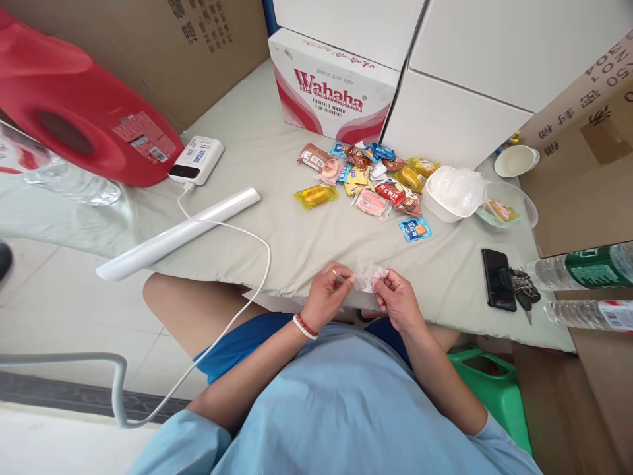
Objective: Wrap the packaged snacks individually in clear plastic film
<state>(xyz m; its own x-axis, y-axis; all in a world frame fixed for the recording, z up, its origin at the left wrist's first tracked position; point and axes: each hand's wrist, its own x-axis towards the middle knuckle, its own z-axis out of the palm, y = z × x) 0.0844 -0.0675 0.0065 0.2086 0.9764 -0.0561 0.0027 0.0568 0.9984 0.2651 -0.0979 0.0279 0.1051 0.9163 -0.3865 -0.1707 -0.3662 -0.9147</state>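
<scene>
Both my hands meet at the near edge of the grey-covered table (pixel 277 231). My left hand (pixel 327 293) and my right hand (pixel 398 300) pinch a small clear plastic bag (pixel 368 277) between their fingertips, one on each side of it. My left wrist wears a red and white bead bracelet (pixel 304 326). Farther back on the table lies a heap of several small wrapped snacks (pixel 368 178), apart from my hands. A single blue snack packet (pixel 415 229) lies nearest to my right hand.
A white bowl (pixel 452 192) with crumpled plastic, a clear bowl (pixel 509 206) and a paper cup (pixel 515 160) stand right. A black phone (pixel 498 278), keys (pixel 523 289) and two bottles (pixel 588 267) lie near the right edge. A white roll (pixel 180 232), power bank (pixel 196 160), red jug (pixel 84 105) and Wahaha box (pixel 331 89) sit left and behind.
</scene>
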